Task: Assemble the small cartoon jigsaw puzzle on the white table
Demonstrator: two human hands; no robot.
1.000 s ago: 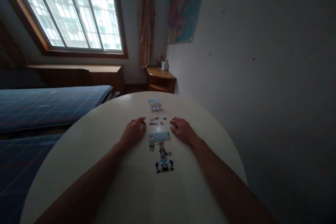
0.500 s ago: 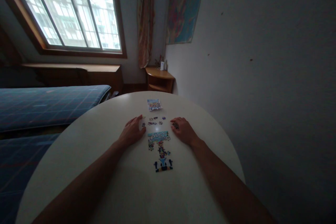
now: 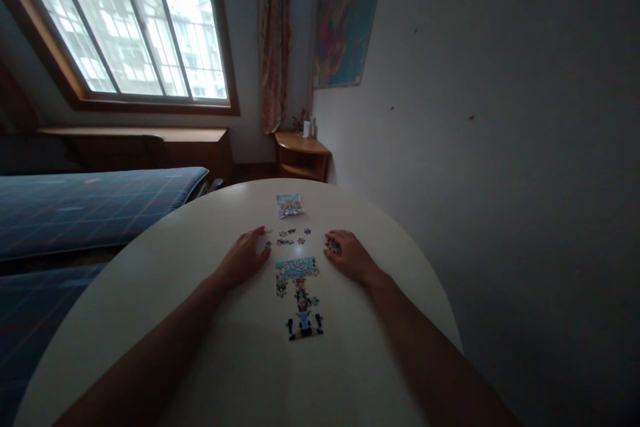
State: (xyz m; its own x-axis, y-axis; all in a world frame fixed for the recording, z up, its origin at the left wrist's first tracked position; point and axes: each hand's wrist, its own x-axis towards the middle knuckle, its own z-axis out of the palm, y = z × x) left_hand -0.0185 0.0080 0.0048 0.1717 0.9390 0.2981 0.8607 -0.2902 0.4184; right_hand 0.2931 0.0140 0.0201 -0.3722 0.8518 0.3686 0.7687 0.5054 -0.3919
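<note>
My left hand (image 3: 243, 256) rests on the table with its thumb and fingers apart, beside a few loose jigsaw pieces (image 3: 268, 244). On the other side, my right hand (image 3: 351, 259) has its fingers and thumb curved round a small cluster of puzzle pieces (image 3: 333, 246). Between the hands lie several more loose pieces (image 3: 286, 241), spread in rough rows. Nearer to me is a partly joined jigsaw puzzle (image 3: 297, 268), with a light blue lettered strip at its top, a narrow middle column and a dark blue and white lower section (image 3: 305, 325).
A small picture sheet (image 3: 289, 205) lies beyond the pieces on the round white table (image 3: 240, 353). A wall (image 3: 500, 200) runs close along the right. To the left is a mattress with a blue checked cover (image 3: 100, 207). A corner shelf (image 3: 303, 143) stands behind the table.
The view has shifted slightly. My right hand and the pieces in it have moved a little to the right, away from the loose pieces. My left hand stays about where it was.
</note>
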